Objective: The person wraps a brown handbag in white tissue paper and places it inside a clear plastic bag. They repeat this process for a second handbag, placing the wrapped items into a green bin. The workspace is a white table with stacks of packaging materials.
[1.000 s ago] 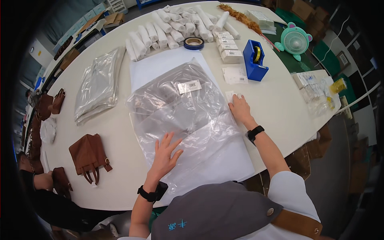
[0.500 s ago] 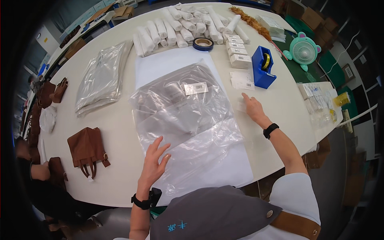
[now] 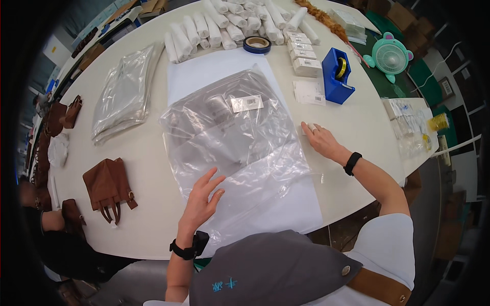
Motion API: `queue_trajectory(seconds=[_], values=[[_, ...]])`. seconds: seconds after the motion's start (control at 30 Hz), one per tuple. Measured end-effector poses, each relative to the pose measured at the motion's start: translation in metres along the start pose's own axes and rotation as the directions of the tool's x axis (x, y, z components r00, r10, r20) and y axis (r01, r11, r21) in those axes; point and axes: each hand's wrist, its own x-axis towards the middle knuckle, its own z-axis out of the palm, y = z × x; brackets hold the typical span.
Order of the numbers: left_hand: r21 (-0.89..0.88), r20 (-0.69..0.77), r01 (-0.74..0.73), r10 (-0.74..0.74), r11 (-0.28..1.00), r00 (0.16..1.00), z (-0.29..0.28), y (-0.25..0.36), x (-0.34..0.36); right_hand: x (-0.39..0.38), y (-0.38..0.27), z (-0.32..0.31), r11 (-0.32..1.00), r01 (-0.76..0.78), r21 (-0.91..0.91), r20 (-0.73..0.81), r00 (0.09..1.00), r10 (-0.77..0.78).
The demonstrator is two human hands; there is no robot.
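Below the centre of a large clear plastic bag (image 3: 235, 137) with a white label (image 3: 247, 103), my left hand (image 3: 201, 201) is raised with fingers apart and curved. To the bag's right, my right hand (image 3: 321, 140) rests low over the table with fingers extended; a small white piece shows at its fingertips, whether held is unclear. The bag lies on a white sheet (image 3: 191, 81). A blue tape dispenser (image 3: 337, 86) and small white cards (image 3: 309, 93) are beyond my right hand. A brown leather bag (image 3: 104, 183) lies to the left.
Wrapped white rolls (image 3: 219, 28), a tape roll (image 3: 256, 43) and small white boxes (image 3: 306, 65) line the back, with folded plastic bags (image 3: 122, 86) back left. A mint fan (image 3: 388, 56) sits right. Another person (image 3: 51, 222) works at the left edge beside more brown bags (image 3: 71, 112).
My left hand has shifted slightly left and toward me over the plastic bag. My right hand has moved a little nearer me, with its forearm swung outward. The view has shifted slightly.
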Motion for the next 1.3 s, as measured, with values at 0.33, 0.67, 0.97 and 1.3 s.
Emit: queue_trajectory(seconds=[0.33,0.67,0.97,1.3], values=[[0.033,0.057,-0.022,0.02,0.999,0.998,-0.009,0.004,0.011,0.04,0.055,0.032,0.954,-0.29,0.069,-0.165,0.94,0.298],[0.702,-0.112,0.032,0.067,0.712,0.991,-0.003,-0.032,0.08,0.206,-0.089,-0.024,0.98,0.096,0.177,-0.241,0.969,-0.051],[0.806,-0.199,0.084,0.134,0.586,0.971,-0.055,-0.089,0.14,0.223,-0.087,0.004,0.987,-0.002,0.16,-0.11,0.994,0.02],[0.739,-0.254,0.213,-0.028,0.639,0.967,-0.05,-0.124,0.147,0.224,-0.084,0.013,0.964,-0.059,0.258,-0.043,0.996,0.073]])
